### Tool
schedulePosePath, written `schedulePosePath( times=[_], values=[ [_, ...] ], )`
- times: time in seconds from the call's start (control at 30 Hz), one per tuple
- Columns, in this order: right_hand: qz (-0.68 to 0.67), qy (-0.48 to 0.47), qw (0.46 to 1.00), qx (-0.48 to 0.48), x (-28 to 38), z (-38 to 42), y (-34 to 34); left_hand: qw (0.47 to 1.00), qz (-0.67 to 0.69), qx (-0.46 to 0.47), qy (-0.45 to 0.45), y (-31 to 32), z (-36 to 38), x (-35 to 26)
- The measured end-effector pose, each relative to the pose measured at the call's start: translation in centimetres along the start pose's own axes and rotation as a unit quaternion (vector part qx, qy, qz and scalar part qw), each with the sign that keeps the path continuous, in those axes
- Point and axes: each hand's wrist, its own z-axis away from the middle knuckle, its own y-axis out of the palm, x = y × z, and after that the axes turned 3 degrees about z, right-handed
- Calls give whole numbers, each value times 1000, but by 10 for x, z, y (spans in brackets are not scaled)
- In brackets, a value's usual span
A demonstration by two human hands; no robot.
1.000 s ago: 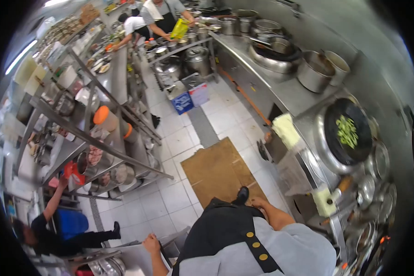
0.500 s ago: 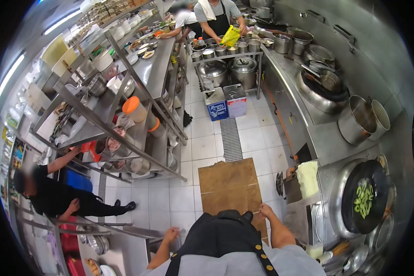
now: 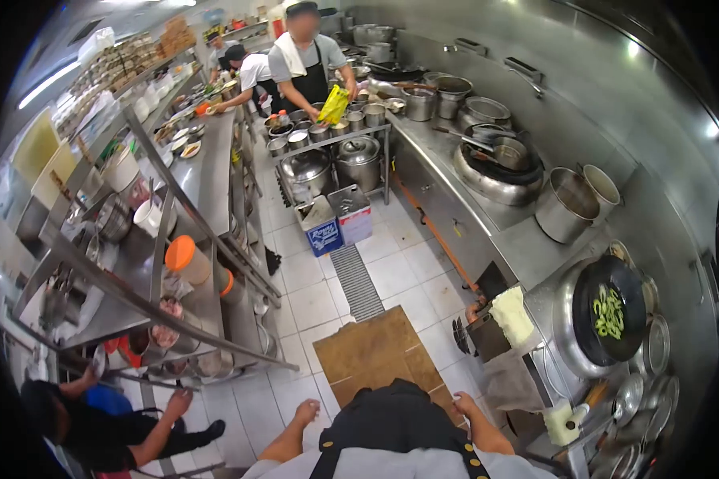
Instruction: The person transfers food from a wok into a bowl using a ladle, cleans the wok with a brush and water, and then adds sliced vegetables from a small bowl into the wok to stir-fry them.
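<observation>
My left hand (image 3: 306, 412) hangs at the left of my dark apron (image 3: 391, 411), its fingers loosely bent and apart, with nothing in them. On the apron's other side, my right hand (image 3: 463, 404) is low and empty, fingers slightly curled. Between and beyond the hands, a brown cardboard sheet (image 3: 367, 347) lies on the tiled floor. To the right, a black wok (image 3: 613, 279) with cut green vegetables (image 3: 607, 313) sits on the range. A pale folded cloth (image 3: 511, 317) hangs at the range's front edge.
A person in an apron (image 3: 311, 68) holds a yellow bag (image 3: 333, 104) behind a pot rack (image 3: 387, 148). Another person (image 3: 96, 423) stands at lower left by steel shelving (image 3: 160, 307). Blue tin (image 3: 323, 235) stands by the floor grate (image 3: 355, 279). Pots (image 3: 567, 205) line the right counter.
The view has turned right and tilted up, so the room appears shifted left. My right hand has moved slightly outward from the apron. The lower-left person's arms have changed position.
</observation>
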Motion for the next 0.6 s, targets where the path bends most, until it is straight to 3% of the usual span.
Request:
schedulePosePath(
  times=[0.13,0.23,0.27,0.33,0.37,0.47,0.53,0.6],
  values=[
    [-50,17,997,-60,-34,24,32,998,18,18,54,-17,-49,-76],
    [-82,9,989,-124,-74,45,55,991,-86,57,85,-14,-77,-108],
    [-86,13,988,-130,-69,67,57,990,-90,64,87,-10,-96,-109],
    [-81,23,984,-159,-38,138,65,947,-233,76,207,-5,-122,-103],
    [-85,26,983,-162,-50,145,72,952,-198,51,227,6,-117,-107],
    [-59,56,976,-202,-96,173,93,948,-224,114,197,34,-103,-128],
    [-54,-136,963,-227,-137,180,107,939,-237,115,222,60,-118,-108],
    [-56,-47,972,-222,-157,182,114,931,-248,109,245,75,-113,-102]
  ],
)
